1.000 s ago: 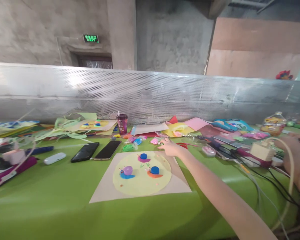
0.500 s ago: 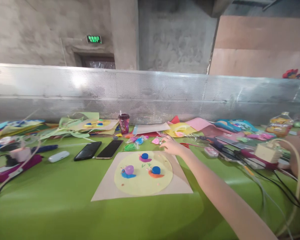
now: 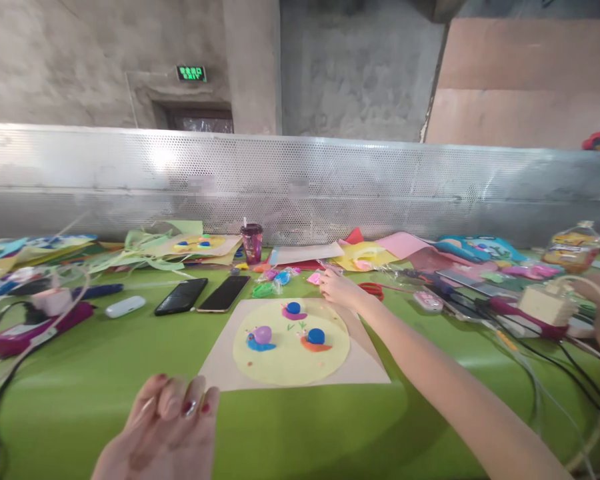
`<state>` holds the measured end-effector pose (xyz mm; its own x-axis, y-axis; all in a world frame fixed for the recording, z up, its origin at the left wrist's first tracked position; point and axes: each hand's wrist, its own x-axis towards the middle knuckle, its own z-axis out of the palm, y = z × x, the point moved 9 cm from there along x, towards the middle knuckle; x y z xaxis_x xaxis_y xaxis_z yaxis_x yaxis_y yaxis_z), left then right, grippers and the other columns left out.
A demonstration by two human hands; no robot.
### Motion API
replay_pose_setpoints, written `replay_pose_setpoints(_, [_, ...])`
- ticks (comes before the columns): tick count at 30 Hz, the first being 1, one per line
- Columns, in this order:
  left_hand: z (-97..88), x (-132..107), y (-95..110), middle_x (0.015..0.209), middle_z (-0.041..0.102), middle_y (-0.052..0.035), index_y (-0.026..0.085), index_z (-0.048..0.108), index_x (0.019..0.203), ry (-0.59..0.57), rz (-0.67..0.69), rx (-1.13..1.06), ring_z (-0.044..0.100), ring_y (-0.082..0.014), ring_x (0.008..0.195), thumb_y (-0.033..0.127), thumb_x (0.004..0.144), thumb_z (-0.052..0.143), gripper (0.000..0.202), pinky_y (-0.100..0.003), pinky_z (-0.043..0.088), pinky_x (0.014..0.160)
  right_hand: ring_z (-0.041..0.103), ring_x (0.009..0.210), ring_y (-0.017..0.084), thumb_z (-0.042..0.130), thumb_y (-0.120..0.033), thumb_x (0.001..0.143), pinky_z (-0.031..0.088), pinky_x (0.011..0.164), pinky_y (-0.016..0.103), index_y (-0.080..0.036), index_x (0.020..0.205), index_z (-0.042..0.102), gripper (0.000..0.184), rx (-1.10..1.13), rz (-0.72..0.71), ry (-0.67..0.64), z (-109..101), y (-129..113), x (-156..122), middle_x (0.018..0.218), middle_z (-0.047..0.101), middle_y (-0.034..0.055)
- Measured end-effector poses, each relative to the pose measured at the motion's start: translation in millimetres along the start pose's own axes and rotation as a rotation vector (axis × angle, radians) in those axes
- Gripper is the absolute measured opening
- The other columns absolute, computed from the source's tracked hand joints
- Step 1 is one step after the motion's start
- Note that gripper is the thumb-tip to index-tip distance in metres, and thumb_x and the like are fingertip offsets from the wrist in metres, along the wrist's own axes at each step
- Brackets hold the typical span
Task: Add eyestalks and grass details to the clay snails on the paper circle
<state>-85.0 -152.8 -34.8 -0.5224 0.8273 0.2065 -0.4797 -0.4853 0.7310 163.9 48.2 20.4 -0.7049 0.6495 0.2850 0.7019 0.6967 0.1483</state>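
My right hand (image 3: 339, 288) reaches across the green table to a small pink lump (image 3: 315, 277), perhaps modelling clay. Its fingers are bent together at the lump; what they pinch, if anything, is hidden. Low in the view, my left hand (image 3: 163, 430) is raised palm up with curled fingers, and I cannot make out anything in them. Between my arms lies a white sheet (image 3: 215, 373) bearing a pale yellow disc (image 3: 285, 370). Three clay snails sit on the disc: a purple-shelled blue snail (image 3: 262, 337), a blue-shelled orange snail (image 3: 316, 339) and a blue-shelled magenta snail (image 3: 293, 310).
Two phones (image 3: 181, 296) (image 3: 224, 293) and a white case (image 3: 125, 307) lie left of the sheet. A lidded cup (image 3: 251, 243) stands behind. Power strips (image 3: 43, 330) (image 3: 530, 319) with cables flank both sides. At the right edge another person's hand shows beside a bottle (image 3: 573, 247).
My left hand has come into view at the lower left. My right hand stays by the pink lump, its fingers now more bunched. The view has shifted slightly.
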Motion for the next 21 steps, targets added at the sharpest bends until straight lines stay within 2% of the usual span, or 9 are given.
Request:
replay_pose_setpoints(2, [7.4,-5,-6,0.063,0.042,0.0019,0.023,0.051,0.074,-0.022,-0.06,-0.074,0.046,-0.0128,0.057,0.031,0.072,0.055,0.009,-0.027,0.049,0.054,0.044,0.098,0.023,0.056,-0.005,0.073,0.031,0.096,0.04,-0.015,0.066,0.065,0.015,0.079,0.042,0.035,-3,4,0,0.085,0.06,0.0083])
replay_pose_setpoints(5, [17.1,-10,-9,0.066,0.047,0.0009,0.023,0.055,0.078,-0.035,-0.079,-0.116,0.051,-0.014,0.062,0.029,0.074,0.054,0.008,-0.028,0.052,0.06,0.048,0.092,0.021,0.057,-0.007,0.073,0.036,0.089,0.037,-0.014,0.067,0.064,0.012,0.242,0.176,0.114,-15,17,-1,0.082,0.059,0.0073])
replay_pose_setpoints(8, [23.4,-12,-12,0.068,0.052,0.0006,0.022,0.057,0.083,-0.041,-0.074,-0.126,0.056,-0.0142,0.065,0.032,0.075,0.057,0.013,-0.026,0.053,0.06,0.051,0.072,0.015,0.052,-0.015,0.079,0.043,0.069,0.028,-0.013,0.076,0.063,0.011,0.457,0.373,0.195,-30,25,-9,0.075,0.057,0.0049])
replay_pose_setpoints(10, [26.3,-10,-11,0.069,0.056,0.0002,0.021,0.058,0.085,-0.064,-0.001,-0.055,0.058,-0.0144,0.066,0.033,0.077,0.057,0.014,-0.025,0.052,0.06,0.047,0.055,0.01,0.047,-0.023,0.083,0.039,0.051,0.022,-0.013,0.086,0.06,0.017,0.625,0.494,0.207,-37,19,-18,0.067,0.052,0.0016])
replay_pose_setpoints(12, [28.6,-10,-4,0.072,0.059,-0.0004,0.02,0.059,0.088,-0.087,0.147,0.124,0.059,-0.0149,0.069,0.032,0.081,0.056,0.014,-0.026,0.053,0.065,0.035,0.042,0.006,0.045,-0.03,0.085,0.029,0.039,0.019,-0.013,0.094,0.058,0.023,0.795,0.569,0.154,-37,-1,-29,0.058,0.045,-0.0032])
replay_pose_setpoints(15, [40.6,-12,6,0.084,0.062,-0.0014,0.022,0.057,0.094,-0.181,0.394,0.517,0.06,-0.0164,0.084,0.026,0.084,0.053,0.011,-0.027,0.05,0.075,0.026,0.036,0.003,0.051,-0.032,0.082,0.022,0.034,0.018,-0.013,0.092,0.057,0.022,0.995,0.623,0.002,-30,-47,-45,0.051,0.038,-0.0074])
replay_pose_setpoints(17, [58.2,-16,3,0.092,0.063,-0.0026,0.024,0.057,0.097,-0.374,0.542,0.769,0.058,-0.0186,0.093,0.024,0.082,0.056,0.015,-0.03,0.048,0.078,0.022,0.033,0.002,0.054,-0.031,0.081,0.018,0.032,0.016,-0.013,0.087,0.059,0.019,1.102,0.636,-0.111,-22,-79,-53,0.047,0.037,-0.0084])
replay_pose_setpoints(19, [71.7,-21,-8,0.097,0.063,-0.0039,0.024,0.056,0.101,-0.587,0.656,0.939,0.056,-0.0213,0.095,0.024,0.079,0.061,0.022,-0.034,0.047,0.079,0.02,0.03,0.001,0.053,-0.025,0.081,0.014,0.031,0.016,-0.014,0.083,0.057,0.012,1.306,0.745,-0.22,-8,-104,-63,0.045,0.039,-0.009])
replay_pose_setpoints(21, [75.1,-21,-17,0.097,0.064,-0.0047,0.024,0.057,0.101,-0.677,0.729,1.023,0.056,-0.023,0.094,0.025,0.077,0.064,0.025,-0.037,0.046,0.079,0.023,0.028,0.0,0.053,-0.022,0.081,0.012,0.03,0.015,-0.014,0.081,0.056,0.008,1.372,0.814,-0.274,-1,-119,-68,0.044,0.041,-0.009])
